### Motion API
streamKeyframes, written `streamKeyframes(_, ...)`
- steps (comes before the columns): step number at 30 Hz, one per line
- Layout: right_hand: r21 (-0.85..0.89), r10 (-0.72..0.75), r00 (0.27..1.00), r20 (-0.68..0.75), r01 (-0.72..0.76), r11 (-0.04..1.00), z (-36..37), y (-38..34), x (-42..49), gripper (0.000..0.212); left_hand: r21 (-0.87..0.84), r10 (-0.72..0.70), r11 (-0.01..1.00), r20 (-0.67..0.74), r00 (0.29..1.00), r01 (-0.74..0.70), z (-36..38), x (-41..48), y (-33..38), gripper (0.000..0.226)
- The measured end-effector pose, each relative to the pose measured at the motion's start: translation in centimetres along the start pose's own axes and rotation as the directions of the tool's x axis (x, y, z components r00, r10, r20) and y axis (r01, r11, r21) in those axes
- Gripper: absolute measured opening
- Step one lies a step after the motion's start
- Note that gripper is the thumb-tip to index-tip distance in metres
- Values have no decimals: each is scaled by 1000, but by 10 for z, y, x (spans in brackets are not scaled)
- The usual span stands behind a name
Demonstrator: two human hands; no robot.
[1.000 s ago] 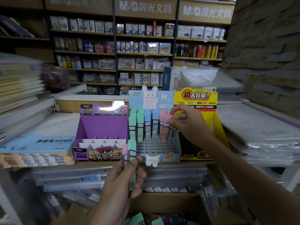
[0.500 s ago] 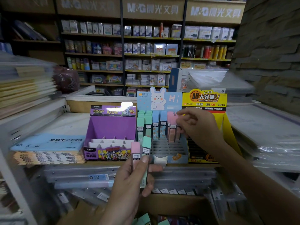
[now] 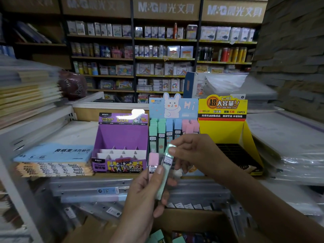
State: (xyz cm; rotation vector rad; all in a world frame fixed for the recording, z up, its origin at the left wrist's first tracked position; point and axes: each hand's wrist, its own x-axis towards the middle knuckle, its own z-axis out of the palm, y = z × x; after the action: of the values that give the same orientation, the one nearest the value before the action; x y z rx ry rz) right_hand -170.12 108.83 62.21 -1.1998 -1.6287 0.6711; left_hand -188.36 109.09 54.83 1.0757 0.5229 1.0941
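Green lead case (image 3: pixel 167 160) stands beside a pink case (image 3: pixel 153 161) in the left hand (image 3: pixel 145 195), fingers curled round both. Right hand (image 3: pixel 194 153) has left the rabbit display box (image 3: pixel 173 107) and now pinches the green case's top; transfer to the display judged next.

i read "m&g 晨光文具" on the sign boards (image 3: pixel 165 7) above the far shelves. the purple box (image 3: pixel 121 135) says "m&g", "ultraman heroes" and "100". the rabbit box (image 3: pixel 172 106) shows "hi". the yellow box (image 3: pixel 222 106) carries "超大容量!!", "1=10", "2b/0.5mm" and "24pcs". the label on the green lead case (image 3: pixel 167 159) reads "2b/0.5". the blue pad (image 3: pixel 52 152) reads "b5", "5" and "60"; its smaller print is too blurred for me.
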Motion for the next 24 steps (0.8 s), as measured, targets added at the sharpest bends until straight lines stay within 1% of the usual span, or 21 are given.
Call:
streamKeyframes(4,192,0,997,-81,15,981,-7,-2,1,12,-40,-22,999,-56,998,20,-10,1,2,41)
streamKeyframes(7,222,-12,991,-135,42,974,-12,-3,5,13,-25,0,1000,-88,996,-2,-17,2,3,41)
streamKeyframes(10,189,-25,974,-224,68,980,-18,-5,9,12,-13,28,999,-97,995,-30,-24,2,3,42)
streamKeyframes(13,128,-53,959,-279,91,988,-23,-6,14,15,0,49,999,-117,992,-49,-29,2,5,38)
streamKeyframes(16,50,-86,951,-295,106,993,-26,-6,20,22,-17,61,998,-140,988,-64,-35,1,5,31)
streamKeyframes(19,-23,-102,949,-298,100,995,-26,-3,26,19,-13,92,995,-164,982,-95,-42,2,4,19)
streamKeyframes(22,-44,-106,938,-331,97,994,-23,1,33,14,12,166,986,-180,970,-166,-47,1,5,22)
streamKeyframes(24,-47,-106,939,-328,96,994,-19,4,37,14,19,185,983,-206,961,-185,-49,0,6,24)
